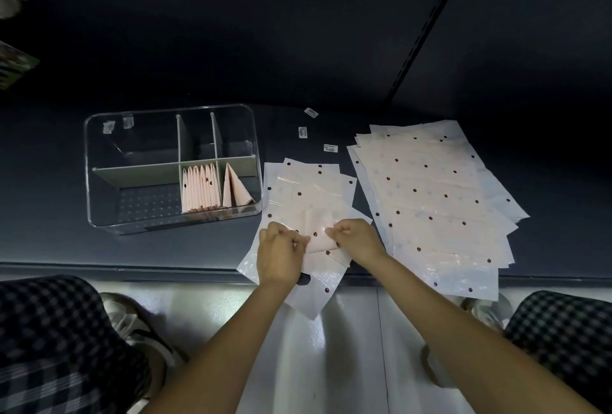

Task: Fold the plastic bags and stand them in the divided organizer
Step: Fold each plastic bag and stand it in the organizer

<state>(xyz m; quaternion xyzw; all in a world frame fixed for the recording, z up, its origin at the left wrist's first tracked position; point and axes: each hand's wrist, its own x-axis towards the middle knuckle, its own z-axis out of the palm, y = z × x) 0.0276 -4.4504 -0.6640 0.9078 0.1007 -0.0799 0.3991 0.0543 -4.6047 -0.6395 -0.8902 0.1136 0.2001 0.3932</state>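
Hands folding a polka-dot plastic bag at the bench edge, organizer to the left.

Left hand (280, 253) and right hand (356, 239) each have a pinching grip on the partly folded pink bag (319, 231), one on either side, fingers curled onto it; bag sits on top of a small loose pile of flat dotted bags (311, 188) that overhangs the front edge of the dark bench (198, 248). Bigger stack of flat dotted bags (433, 201) lies to the right, near but apart. Clear divided organizer (172, 165) on the left: row of folded bags (201, 188) standing upright in the front middle compartment, one triangular folded bag (235, 191) leaning in the front right compartment. Three small labels (303, 132) lie on the bench between organizer and big stack.
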